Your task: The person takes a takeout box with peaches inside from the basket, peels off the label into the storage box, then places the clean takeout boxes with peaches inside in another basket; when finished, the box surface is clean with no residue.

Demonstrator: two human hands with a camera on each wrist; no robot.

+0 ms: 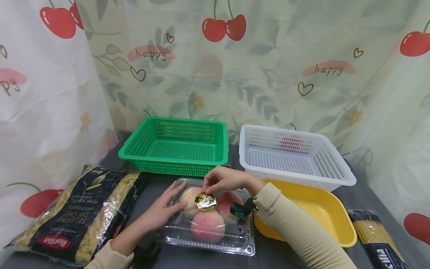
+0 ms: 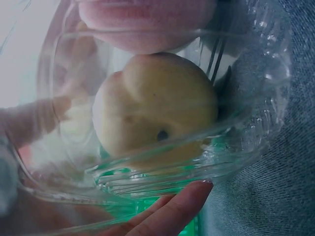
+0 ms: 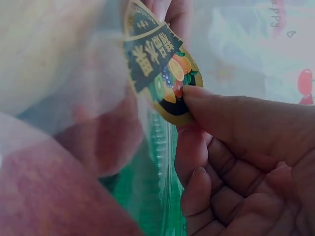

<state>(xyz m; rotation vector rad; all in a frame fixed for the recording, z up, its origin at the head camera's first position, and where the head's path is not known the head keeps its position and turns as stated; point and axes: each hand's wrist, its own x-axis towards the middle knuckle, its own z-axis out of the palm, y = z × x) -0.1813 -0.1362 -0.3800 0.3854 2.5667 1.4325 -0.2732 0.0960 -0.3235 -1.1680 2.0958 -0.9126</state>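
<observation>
While the left hand [image 1: 164, 209] rests, fingers spread, on the clear plastic box [image 1: 183, 234] of pink-yellow peaches [image 1: 208, 226] before the green perforated plastic basket [image 1: 168, 164], the right hand [image 1: 228, 178] pinches the round black-and-gold foil sticker [image 1: 206, 202] on top. Step in hand: apparently peeling. Next move likely needs slow pulling, box steadied.

I read "happy" twice on the curtain [image 1: 235, 71], "py" at its left edge; "Barilla" and "SELEZIONE ORO CHEF" on the pasta bag [image 1: 78, 216]; "水果" on the sticker [image 3: 160, 69], other characters blurry. Spaghetti pack [image 1: 379, 239] lettering was only partly legible.
</observation>
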